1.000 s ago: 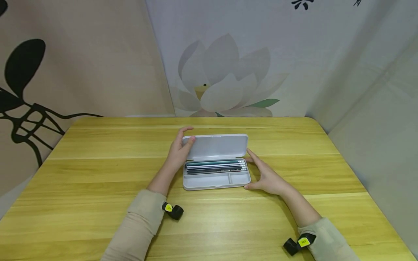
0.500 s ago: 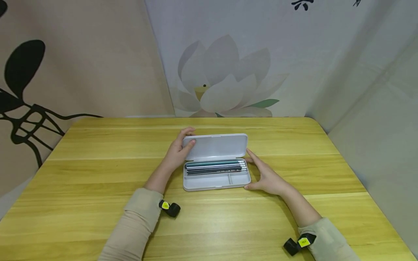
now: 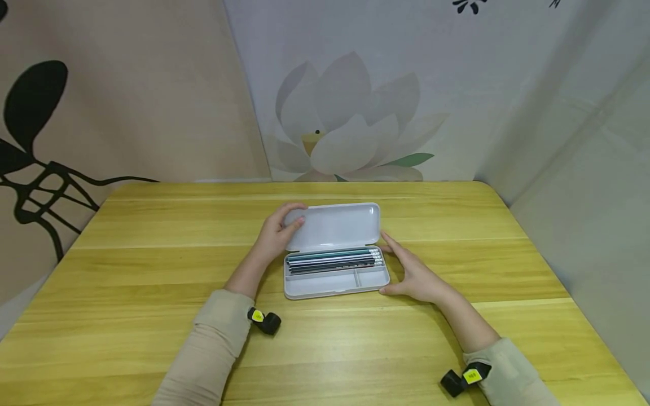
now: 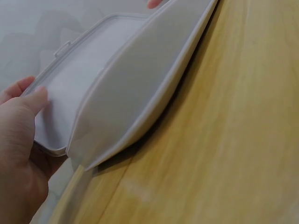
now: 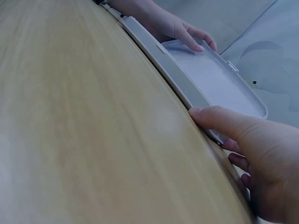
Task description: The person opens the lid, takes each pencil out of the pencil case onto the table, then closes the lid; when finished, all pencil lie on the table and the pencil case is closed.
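Note:
A white pencil case stands open on the table, its lid (image 3: 339, 226) tilted up at the back and its base (image 3: 320, 281) toward the person. Several dark and green pencils (image 3: 332, 261) with pale ends lie side by side in the base's rear compartment. My left hand (image 3: 274, 234) grips the lid's left end, thumb on the inner face and fingers behind. At the base's right end, my right hand (image 3: 413, 276) holds the case between its thumb at the front corner and fingers toward the back. Pencils are hidden in both wrist views, where the base wall (image 5: 173, 70) blocks them.
The wooden table (image 3: 325, 349) extends around the case on all sides. Behind it hangs a pale curtain (image 3: 355, 34) with a printed flower, and another cloth (image 3: 584, 141) borders the right. A small black camera is worn on each sleeve cuff.
The left hand's fingers have curled behind the lid. The lid has shifted slightly left and its far edge sits higher in view. The right hand has stayed in place on the base.

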Motion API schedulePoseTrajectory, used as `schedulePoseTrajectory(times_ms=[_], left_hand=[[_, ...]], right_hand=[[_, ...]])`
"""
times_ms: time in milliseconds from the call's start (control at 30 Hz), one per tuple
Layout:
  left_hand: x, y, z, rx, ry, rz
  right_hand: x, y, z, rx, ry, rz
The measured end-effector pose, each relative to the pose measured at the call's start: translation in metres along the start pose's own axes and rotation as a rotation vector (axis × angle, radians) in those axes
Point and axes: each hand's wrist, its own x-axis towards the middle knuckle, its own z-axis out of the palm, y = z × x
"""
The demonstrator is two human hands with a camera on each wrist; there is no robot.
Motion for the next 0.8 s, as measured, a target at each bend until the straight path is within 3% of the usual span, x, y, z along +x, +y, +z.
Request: schedulePoseTrajectory(times_ms=[100, 233, 433, 800], left_hand=[[0.0, -0.001, -0.001, 0.014, -0.04, -0.078], [0.0, -0.001, -0.001, 0.015, -0.083, -0.143], [0.001, -0.005, -0.001, 0.007, -0.117, -0.179], [0.008, -0.012, 0.001, 0.07, -0.149, -0.219]], right_hand=[[0.002, 0.017, 0.002, -0.009, 0.004, -0.004], [0.003, 0.024, 0.002, -0.025, -0.005, -0.012], [0.002, 0.025, 0.001, -0.049, -0.02, -0.018], [0.001, 0.023, 0.0, -0.112, -0.037, 0.018]])
